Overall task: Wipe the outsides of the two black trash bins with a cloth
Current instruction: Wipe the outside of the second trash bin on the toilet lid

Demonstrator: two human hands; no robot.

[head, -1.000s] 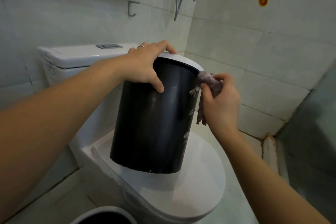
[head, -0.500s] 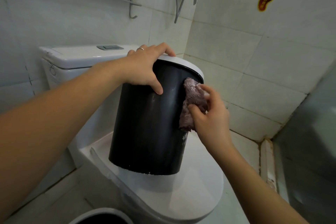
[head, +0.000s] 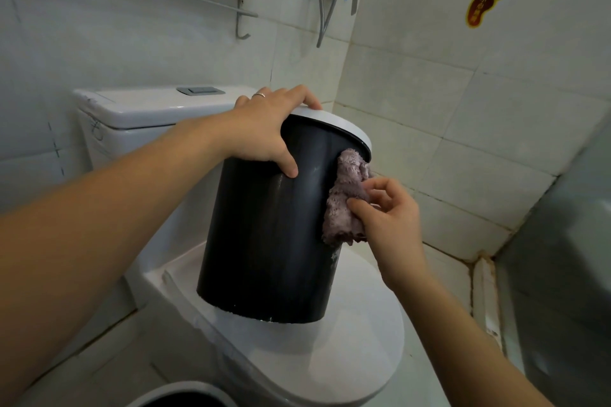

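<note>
Since one second ago the right hand has come from the far right edge of the bin onto its near right side, and the cloth now lies flat against the black wall under the rim.

The landmark is the toilet. The bin stands on its closed white lid, in front of the tank, and it leans a little to the right. Left of the bin, the left hand is closed around the top: the fingers lie over the white rim and the thumb presses on the black wall. One finger wears a ring. The bin is a round black bucket with a white ring on top. Its surface is matte, with pale smears near the thumb and small white specks at the lower right edge and along the bottom. On the right side, the right hand pinches the mauve, fluffy cloth between thumb and fingers; the cloth touches the wall of the bin. Below the toilet lid, at the picture's bottom edge, the rim of a second bin shows.
</note>
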